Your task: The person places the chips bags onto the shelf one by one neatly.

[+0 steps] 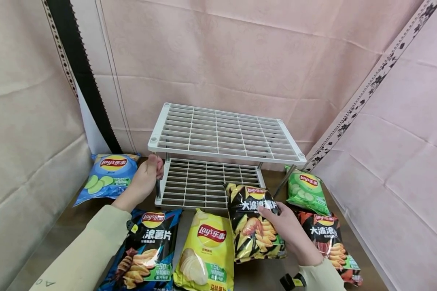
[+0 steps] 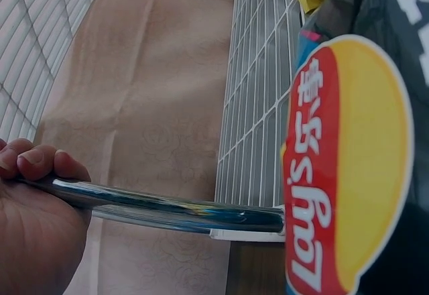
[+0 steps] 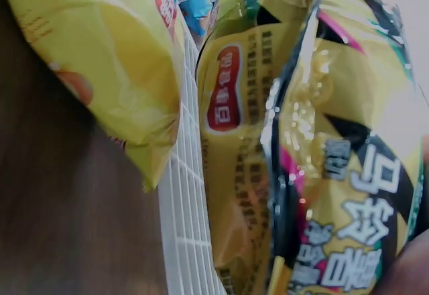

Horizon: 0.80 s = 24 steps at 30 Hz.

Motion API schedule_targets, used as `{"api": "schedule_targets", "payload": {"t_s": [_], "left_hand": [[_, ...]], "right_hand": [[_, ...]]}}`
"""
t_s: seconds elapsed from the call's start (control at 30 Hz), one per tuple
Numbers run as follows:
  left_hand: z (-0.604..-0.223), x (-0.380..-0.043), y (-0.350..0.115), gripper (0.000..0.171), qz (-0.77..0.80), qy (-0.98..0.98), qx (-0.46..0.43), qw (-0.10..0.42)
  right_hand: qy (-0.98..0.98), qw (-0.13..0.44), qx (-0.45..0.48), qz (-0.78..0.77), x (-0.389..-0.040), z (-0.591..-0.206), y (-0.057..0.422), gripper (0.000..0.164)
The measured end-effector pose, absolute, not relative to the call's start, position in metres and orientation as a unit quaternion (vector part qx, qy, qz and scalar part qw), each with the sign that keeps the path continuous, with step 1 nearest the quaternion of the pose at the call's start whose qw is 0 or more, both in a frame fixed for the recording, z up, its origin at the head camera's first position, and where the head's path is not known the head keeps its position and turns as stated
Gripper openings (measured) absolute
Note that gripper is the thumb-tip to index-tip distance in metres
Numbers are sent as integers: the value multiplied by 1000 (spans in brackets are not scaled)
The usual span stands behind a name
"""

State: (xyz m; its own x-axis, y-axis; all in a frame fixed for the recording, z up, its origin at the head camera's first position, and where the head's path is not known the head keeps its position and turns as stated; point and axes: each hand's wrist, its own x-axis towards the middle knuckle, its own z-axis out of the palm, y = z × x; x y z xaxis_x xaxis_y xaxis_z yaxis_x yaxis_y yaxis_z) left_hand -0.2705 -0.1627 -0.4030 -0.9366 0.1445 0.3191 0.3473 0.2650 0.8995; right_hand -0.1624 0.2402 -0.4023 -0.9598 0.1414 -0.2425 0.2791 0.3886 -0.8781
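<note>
A white two-tier rack stands at the back, with an upper grid shelf (image 1: 156,131), a lower grid shelf (image 1: 162,194) and metal posts. My left hand (image 1: 143,180) grips the front left post (image 2: 181,209), just under the upper shelf; the left wrist view shows the fingers curled round it. A black-and-gold chip bag (image 1: 245,228) is in my right hand (image 1: 287,226), thumb on its front. It is held upright before the lower shelf's right part. In the right wrist view the bag (image 3: 234,167) fills the right half, and the fingers are mostly hidden.
In front of the rack lie a black-and-blue chip bag (image 1: 145,246) and a yellow chip bag (image 1: 204,258). A light blue bag (image 1: 107,178) leans at the left. On the right are a green bag (image 1: 306,192) and a black-and-red bag (image 1: 329,240). Pink cloth walls (image 1: 204,52) enclose the table.
</note>
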Motion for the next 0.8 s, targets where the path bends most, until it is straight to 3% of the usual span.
{"api": "schedule_targets", "payload": {"t_s": [0.5, 0.8], "left_hand": [[-386, -257, -160, 56, -603, -774, -173, 93], [-396, -265, -160, 57, -605, -773, -169, 87]], "right_hand": [[829, 21, 77, -553, -237, -402, 199, 86], [844, -2, 87, -529, -275, -417, 183, 104]]}}
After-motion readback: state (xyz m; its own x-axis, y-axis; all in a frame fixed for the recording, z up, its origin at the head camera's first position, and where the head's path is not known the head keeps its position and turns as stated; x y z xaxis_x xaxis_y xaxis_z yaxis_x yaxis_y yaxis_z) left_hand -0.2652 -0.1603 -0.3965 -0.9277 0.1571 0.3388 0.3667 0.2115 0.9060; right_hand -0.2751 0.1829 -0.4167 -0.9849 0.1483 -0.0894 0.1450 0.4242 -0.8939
